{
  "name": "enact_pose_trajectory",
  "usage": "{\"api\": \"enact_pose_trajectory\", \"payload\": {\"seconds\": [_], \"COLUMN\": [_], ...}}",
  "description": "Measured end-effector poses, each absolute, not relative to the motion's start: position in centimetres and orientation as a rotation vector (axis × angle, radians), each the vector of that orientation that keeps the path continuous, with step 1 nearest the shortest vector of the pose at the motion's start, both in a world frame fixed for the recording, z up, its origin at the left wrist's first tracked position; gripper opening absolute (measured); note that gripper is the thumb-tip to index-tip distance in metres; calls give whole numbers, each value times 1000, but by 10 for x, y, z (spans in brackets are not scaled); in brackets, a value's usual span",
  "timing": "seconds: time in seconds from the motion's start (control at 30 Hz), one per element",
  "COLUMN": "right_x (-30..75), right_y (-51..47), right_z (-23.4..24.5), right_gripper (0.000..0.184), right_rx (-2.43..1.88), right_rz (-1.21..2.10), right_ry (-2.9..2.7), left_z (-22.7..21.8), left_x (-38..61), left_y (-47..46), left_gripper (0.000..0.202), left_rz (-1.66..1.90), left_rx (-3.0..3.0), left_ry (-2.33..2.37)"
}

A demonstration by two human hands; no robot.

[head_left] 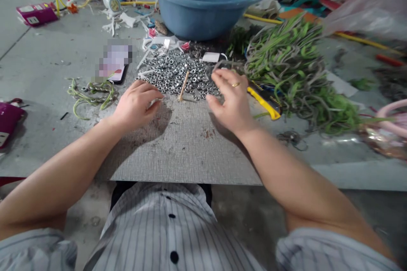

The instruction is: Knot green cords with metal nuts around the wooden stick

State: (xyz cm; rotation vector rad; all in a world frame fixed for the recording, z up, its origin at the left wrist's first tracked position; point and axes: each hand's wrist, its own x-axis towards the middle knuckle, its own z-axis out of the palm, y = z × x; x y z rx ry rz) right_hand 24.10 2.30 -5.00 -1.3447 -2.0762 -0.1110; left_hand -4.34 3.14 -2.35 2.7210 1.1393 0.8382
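Note:
My left hand (pixel 140 101) rests at the left edge of a pile of small metal nuts (pixel 171 70). Its fingers are bent and close together, the thumb near the index finger; whatever lies at the tips is too small to make out. On the pile's right side, my right hand (pixel 230 99) has its fingers and thumb apart, slightly blurred, with nothing visibly gripped. Between both hands a thin wooden stick (pixel 183 87) stands tilted at the pile's front edge. A yellow-and-black utility knife (pixel 264 100) lies just right of my right hand.
Behind the nuts stands a large blue basin (pixel 197 12). Green and grey cords (pixel 286 63) are heaped at right. At left lie a phone (pixel 116 61), green cord with nuts (pixel 92 93) and purple packets (pixel 37 14). The grey table's front edge (pixel 187 183) is near my body.

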Motion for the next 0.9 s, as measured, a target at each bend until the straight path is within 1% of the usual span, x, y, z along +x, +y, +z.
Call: {"api": "enact_pose_trajectory", "payload": {"seconds": [0.13,0.27,0.37,0.57,0.67,0.77,0.9], "right_x": [216,203,199,192,200,223,261], "right_y": [2,-10,-14,-16,-9,8,40], "right_z": [-40,-37,-35,-36,-36,-40,-57], "right_gripper": [46,45,42,37,31,31,32], "right_rx": [-995,-733,-662,-623,-767,-1202,-1739], "right_rz": [-18,88,127,154,95,-13,-143], "right_ry": [-2301,-2448,-2521,-2579,-2452,-2143,-1770], "left_z": [-17,-12,-9,-11,-13,-13,-15], "left_x": [-37,-31,-28,-24,-27,-32,-38], "left_y": [22,16,15,16,20,24,28], "left_gripper": [31,29,34,22,21,21,23], "left_rz": [773,731,685,661,685,697,685], "left_rx": [2553,2220,1985,1964,1948,1923,2024], "left_ry": [1007,859,831,911,1016,1143,1301]}}
